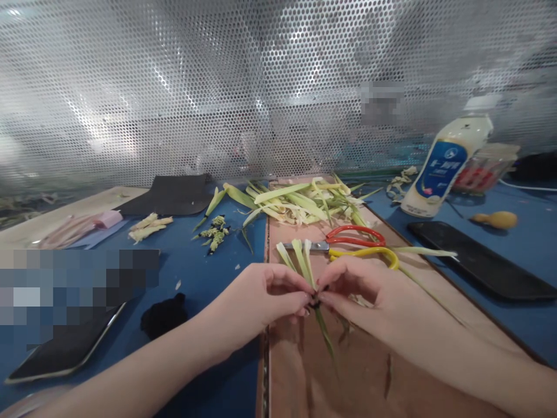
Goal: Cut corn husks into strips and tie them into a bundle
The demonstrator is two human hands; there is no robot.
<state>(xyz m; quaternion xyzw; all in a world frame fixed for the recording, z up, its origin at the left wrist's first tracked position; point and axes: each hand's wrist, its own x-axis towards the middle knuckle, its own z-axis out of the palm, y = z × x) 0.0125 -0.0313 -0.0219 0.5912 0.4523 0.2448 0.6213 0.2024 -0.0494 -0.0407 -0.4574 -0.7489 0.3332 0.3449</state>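
Both hands meet over the brown board (pixel 300 371), fingertips almost touching. My left hand (pixel 265 296) is closed in a pinch on a small bundle of pale green leaf strips (pixel 300 261), which look like corn husk. Closed as well, my right hand (pixel 365 290) pinches the same bundle at its narrow middle, where something dark shows, perhaps thread. Cut ends fan out above the fingers, and a thin green tip points down below them. Just beyond the hands lie scissors (pixel 321 246) with one red and one yellow handle. Behind them is a heap of leaf strips (pixel 300 200).
Right of the board are a black phone (pixel 483 261), a tilted-looking bottle (pixel 448 162), a jar (pixel 485 168) and a small tan bulb-shaped object (pixel 496 220). On the left lie a black fuzzy lump (pixel 164 316), dark paper (pixel 169 194) and another device (pixel 65 354). A perforated metal screen (pixel 217 87) stands behind.
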